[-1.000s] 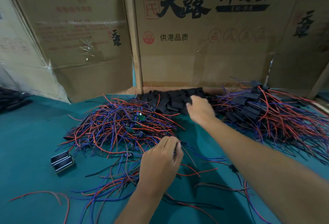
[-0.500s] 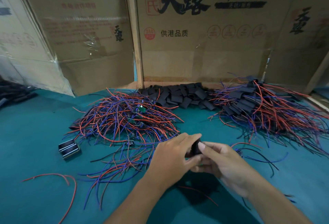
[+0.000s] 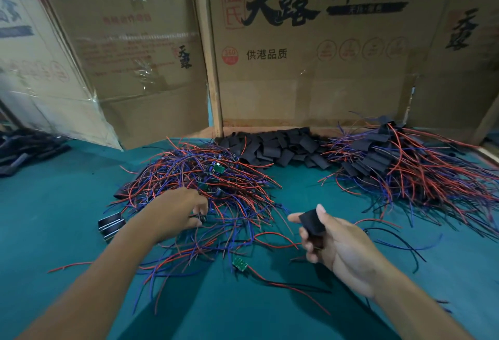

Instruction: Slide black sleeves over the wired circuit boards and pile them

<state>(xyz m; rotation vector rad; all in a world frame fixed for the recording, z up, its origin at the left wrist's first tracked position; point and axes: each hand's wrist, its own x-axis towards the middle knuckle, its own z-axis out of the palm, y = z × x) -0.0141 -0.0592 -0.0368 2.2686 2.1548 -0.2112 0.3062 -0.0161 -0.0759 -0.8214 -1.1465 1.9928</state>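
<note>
While the right hand pinches a black sleeve, the left hand curls fingers into the unsleeved tangle; beyond the tangle, a finished pile roughly matches it.

Table runs across the near field, cartons standing along its far edge. Heap of unsleeved wired boards left of centre. Pile of loose sleeves behind it, far centre, against the cartons. Heap of sleeved boards to the far right, beside the loose sleeves. Small clip-like item at the left heap's near-left edge. Single board lies near centre, between the two forearms. Left hand on the left heap's near side; right hand right of it, holding a sleeve.
</note>
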